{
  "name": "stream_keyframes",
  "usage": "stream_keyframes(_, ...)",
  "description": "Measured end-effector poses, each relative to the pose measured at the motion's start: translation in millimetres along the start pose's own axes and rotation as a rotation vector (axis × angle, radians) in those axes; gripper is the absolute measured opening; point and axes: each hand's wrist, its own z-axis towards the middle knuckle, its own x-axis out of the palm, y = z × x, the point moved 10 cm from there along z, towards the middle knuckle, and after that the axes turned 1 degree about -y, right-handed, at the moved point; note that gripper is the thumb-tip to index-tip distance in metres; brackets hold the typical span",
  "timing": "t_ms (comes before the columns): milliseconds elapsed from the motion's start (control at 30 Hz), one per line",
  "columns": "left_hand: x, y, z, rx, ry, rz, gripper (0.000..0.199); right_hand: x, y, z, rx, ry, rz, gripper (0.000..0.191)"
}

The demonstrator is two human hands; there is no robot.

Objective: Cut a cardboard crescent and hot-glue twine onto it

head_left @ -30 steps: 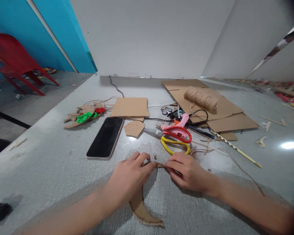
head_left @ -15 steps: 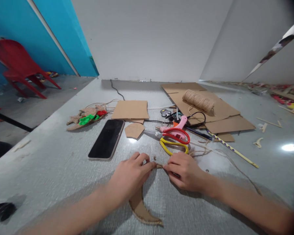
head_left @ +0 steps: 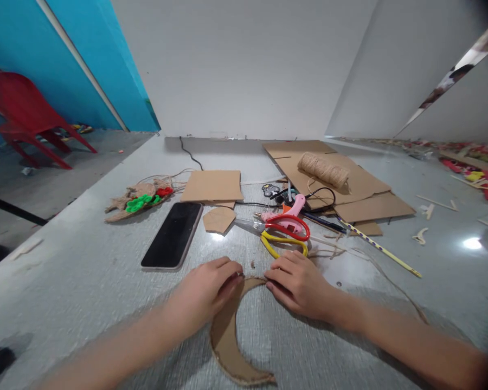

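Brown cardboard crescent (head_left: 224, 333) lies flat — the right hand (head_left: 303, 284) pinches its far tip, likely steadying it; the left hand (head_left: 205, 288) curls over its edge — grip unclear.

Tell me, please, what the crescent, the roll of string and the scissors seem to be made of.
Crescent: seemingly cardboard, matte and plain brown, with a rough, fuzzy edge.
Roll of string: probably jute or similar plant fibre, dull tan, judging by its coarse strands.
Scissors: red and yellow handles, smooth and likely plastic; blades apparently metal, greyish with a slight sheen.
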Motion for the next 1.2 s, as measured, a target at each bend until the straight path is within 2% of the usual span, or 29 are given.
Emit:
stream_keyframes(167, 6.9, 6, 1, -0.067, 0.126, -0.166, 0.021, -3, 4, 0, -0.039, -0.022, 0.011, 0.011)
stream_keyframes(300, 10.1, 0, 0, -0.102, 0.2, -0.245, 0.032, -18, 10, -1, -0.086, -0.148, 0.0, 0.007)
stream_keyframes(400, 6.7, -4, -2, -0.149, 0.186, -0.353, 0.034, -28, 15, -3, -0.127, -0.232, 0.002, 0.006)
stream_keyframes(567, -0.8, -7, -6, -0.185, 0.138, -0.435, 0.034, -37, 18, -6, -0.151, -0.288, 0.022, 0.005)
stream_keyframes(833, -11.2, -16, -9, -0.16, 0.131, -0.341, 0.04, -44, 19, -8, -0.172, -0.351, 0.052, 0.006)
stream_keyframes(933, -14.2, -23, -11, -0.06, 0.14, -0.191, 0.04, -44, 19, -8, -0.165, -0.353, 0.047, 0.007)
stream_keyframes(1067, -7.0, -28, -14, 0.085, 0.19, 0.001, 0.035, -44, 19, -7, -0.159, -0.353, 0.036, 0.007)
stream_keyframes(1200, 0.5, -31, -13, 0.169, 0.211, 0.077, 0.03, -41, 18, -6, -0.152, -0.325, 0.02, 0.006)
